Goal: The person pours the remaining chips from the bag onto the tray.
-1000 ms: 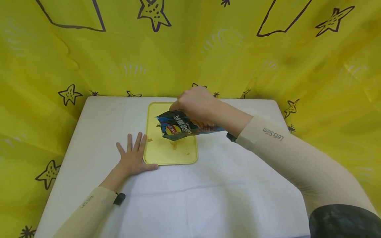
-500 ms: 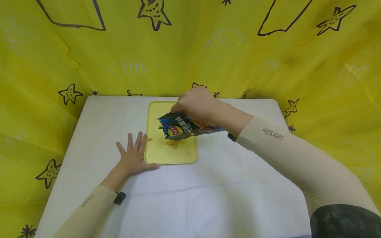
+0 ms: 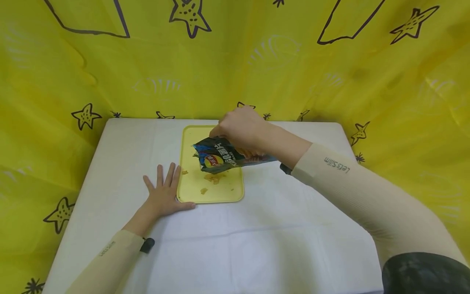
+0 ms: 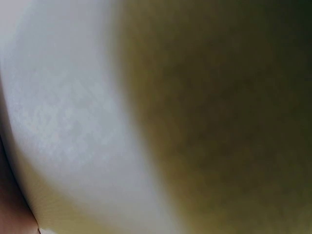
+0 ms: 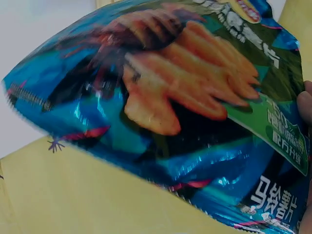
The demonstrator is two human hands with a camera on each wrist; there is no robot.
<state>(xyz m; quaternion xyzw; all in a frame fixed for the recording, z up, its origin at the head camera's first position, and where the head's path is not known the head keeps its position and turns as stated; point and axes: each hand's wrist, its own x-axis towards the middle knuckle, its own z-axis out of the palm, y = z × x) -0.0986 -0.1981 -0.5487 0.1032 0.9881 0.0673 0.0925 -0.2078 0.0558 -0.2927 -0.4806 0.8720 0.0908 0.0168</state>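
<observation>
1. While the left hand lies flat with its fingers straight and spread, the right hand grips a chip bag, fingers curled over the foil.
2. From where I stand, the bag is held aslant over a yellow tray, one end above the tray's middle and the other reaching past its right edge, beneath the right forearm.
3. I can make out a round red-and-yellow logo and white lettering on the dark foil; close up from the right wrist, its blue and green side carries a picture of golden-brown food.
4. Broken chip pieces lie on the tray: a cluster just nearer the person than the bag, a lone bit closer to the near edge, and another at the left edge, beside the left fingertips.
5. That left hand straddles the tray's near-left corner, thumb along the near edge; whether it presses there I cannot tell, and the left wrist view is too blurred to help.
6. Under the tray spreads a white tablecloth; beige sleeves cover the forearms, and behind hangs a yellow curtain drawn with dark starfish and pale fish.
</observation>
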